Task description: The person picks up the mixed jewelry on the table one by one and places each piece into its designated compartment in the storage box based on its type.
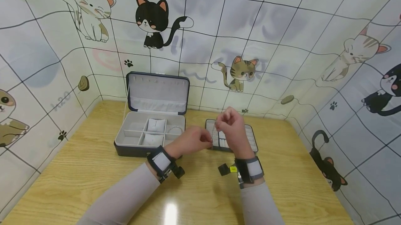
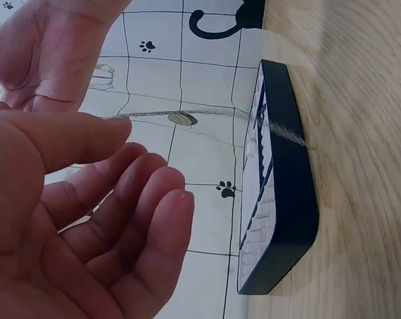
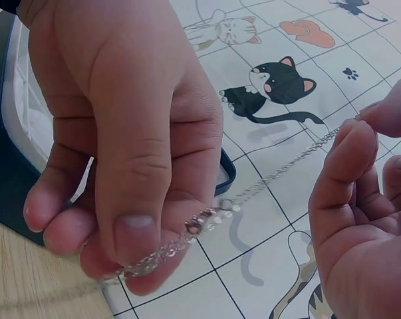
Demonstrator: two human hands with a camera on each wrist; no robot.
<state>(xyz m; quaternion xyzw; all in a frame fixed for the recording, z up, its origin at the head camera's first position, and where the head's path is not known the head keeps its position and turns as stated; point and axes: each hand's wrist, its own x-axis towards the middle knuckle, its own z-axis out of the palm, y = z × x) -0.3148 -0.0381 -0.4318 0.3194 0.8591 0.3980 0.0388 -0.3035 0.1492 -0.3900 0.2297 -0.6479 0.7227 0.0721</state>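
Note:
A thin silver chain (image 3: 286,166) with small shiny discs runs taut between my two hands. My right hand (image 1: 233,129) is the higher one and pinches one end between thumb and forefinger. Lower and to the left, my left hand (image 1: 192,139) pinches the chain between thumb and forefinger; a loose length trails past its fingertips in the right wrist view. Behind my right hand lies a shallow jewelry tray (image 1: 253,138) with a dark rim and pale lining, partly hidden by that hand. The left forearm reaches in front of an open jewelry box (image 1: 131,151).
The box lid (image 1: 158,93) stands raised against the cat-print wall covering. Inside are two white cushions (image 1: 156,125) and a thin bangle (image 1: 174,130) in divided compartments. Both box and tray stand on a wood-grain table (image 1: 194,190), which runs back to the wall.

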